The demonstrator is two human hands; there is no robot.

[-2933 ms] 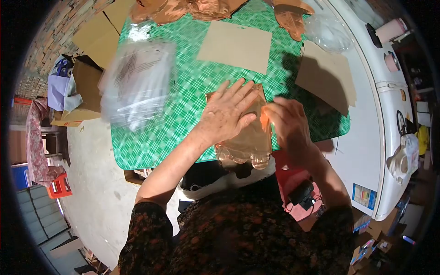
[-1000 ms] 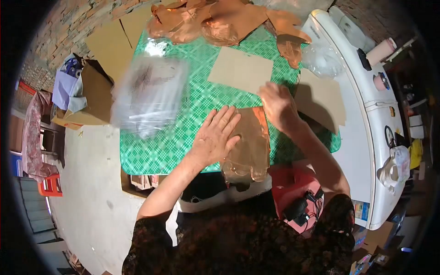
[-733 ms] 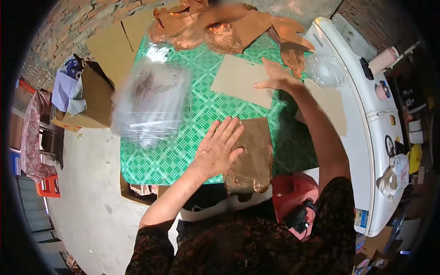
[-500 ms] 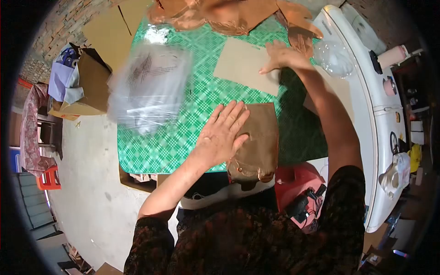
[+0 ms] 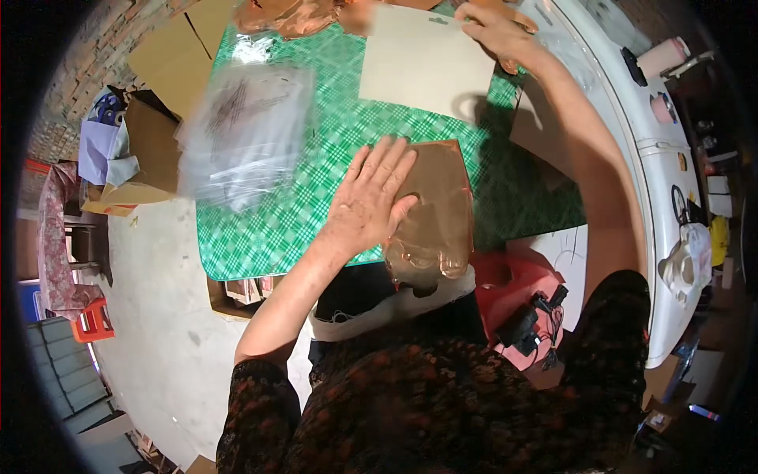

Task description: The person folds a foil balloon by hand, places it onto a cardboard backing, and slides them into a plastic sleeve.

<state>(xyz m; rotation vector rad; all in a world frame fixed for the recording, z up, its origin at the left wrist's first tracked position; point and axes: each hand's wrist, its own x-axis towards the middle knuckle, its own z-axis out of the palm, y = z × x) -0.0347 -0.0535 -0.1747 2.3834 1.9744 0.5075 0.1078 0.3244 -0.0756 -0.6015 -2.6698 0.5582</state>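
Note:
My left hand (image 5: 367,193) lies flat, fingers stretched out, over the left side of a brown plastic-wrapped flat packet (image 5: 437,193) at the table's front edge. The packet's wrap is shiny and crumpled at the near end. At the far right my right hand (image 5: 497,35) is closed, its fingers pinching the top right corner of a cream card (image 5: 426,63) with a small hang slot. The card looks raised at that side, and a hand-shaped shadow falls below it. Left of my hands lies a stack of clear plastic bags (image 5: 245,130) with printing on them.
A green checked cloth (image 5: 332,118) covers the table. Copper-coloured wrapped packets (image 5: 288,17) lie at its far edge. A white appliance (image 5: 632,158) stands along the right. An open cardboard box (image 5: 154,150) is at the left, and a red container with black adapters (image 5: 517,328) sits below the table edge.
My right hand has gone from spread fingers over the card to gripping its corner. The card appears larger and lifted. My left hand stays on the packet; the whole view has shifted slightly.

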